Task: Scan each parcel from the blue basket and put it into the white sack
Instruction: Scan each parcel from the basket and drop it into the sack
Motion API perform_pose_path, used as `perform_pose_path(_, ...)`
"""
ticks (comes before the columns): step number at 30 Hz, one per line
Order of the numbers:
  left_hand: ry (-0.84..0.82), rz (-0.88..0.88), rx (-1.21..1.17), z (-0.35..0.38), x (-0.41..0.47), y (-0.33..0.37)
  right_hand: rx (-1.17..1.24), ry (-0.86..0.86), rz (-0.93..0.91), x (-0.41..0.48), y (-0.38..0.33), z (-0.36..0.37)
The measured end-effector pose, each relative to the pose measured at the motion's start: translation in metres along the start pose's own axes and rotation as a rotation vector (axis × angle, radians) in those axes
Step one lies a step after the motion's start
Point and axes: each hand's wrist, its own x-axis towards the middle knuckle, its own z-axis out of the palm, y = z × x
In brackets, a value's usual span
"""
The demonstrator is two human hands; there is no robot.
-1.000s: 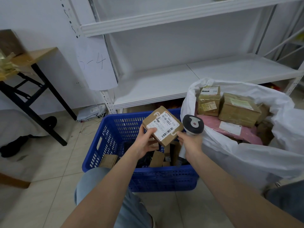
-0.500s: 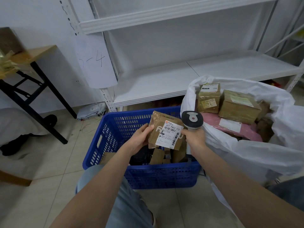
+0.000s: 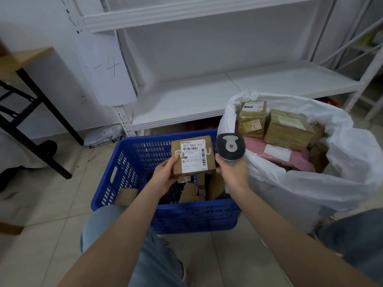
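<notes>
Our L hand (image 3: pixel 165 177) curled round parcel (image 3: pixel 192 156) above blue basket (image 3: pixel 196 216), R hand (image 3: pixel 233 172) wrapped tight round scanner (image 3: pixel 230 147) alongside.

Brown cardboard parcel (image 3: pixel 192 155): lower left corner covered by the left hand (image 3: pixel 165 175); fine print on its white label too small to read.
Black-and-grey handheld scanner (image 3: pixel 230 147): handle hidden inside the right hand (image 3: pixel 233 172); only the head shows.
Blue plastic basket (image 3: pixel 186 216): contents partly behind parcel and forearms; dark items at the bottom indistinct.
White sack (image 3: pixel 300 187): right side cut off by the view's edge; pink mailer (image 3: pixel 255 145) partly under taped cardboard boxes (image 3: pixel 288 129).
Wooden surface (image 3: pixel 22 59): cut off at left, blurred.
</notes>
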Motion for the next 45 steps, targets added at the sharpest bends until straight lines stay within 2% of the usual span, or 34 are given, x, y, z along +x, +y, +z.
perform_pose_path(4, 0.036, 0.034, -0.067, 0.0, -0.002, -0.009, 0.043, -0.143, 0.099, -0.029, 0.003, -0.013)
perform_pose_path(13, 0.036, 0.053, -0.059, 0.009, -0.004, -0.016, -0.024, -0.262, 0.137, -0.07, 0.008, -0.016)
perform_pose_path(29, 0.02, 0.062, -0.021, 0.017, -0.002, -0.018, -0.025, -0.273, 0.192, -0.077, 0.001, -0.025)
perform_pose_path(45, -0.023, 0.051, 0.019, 0.025, 0.001, -0.019, 0.025, -0.211, 0.184, -0.074, 0.002, -0.031)
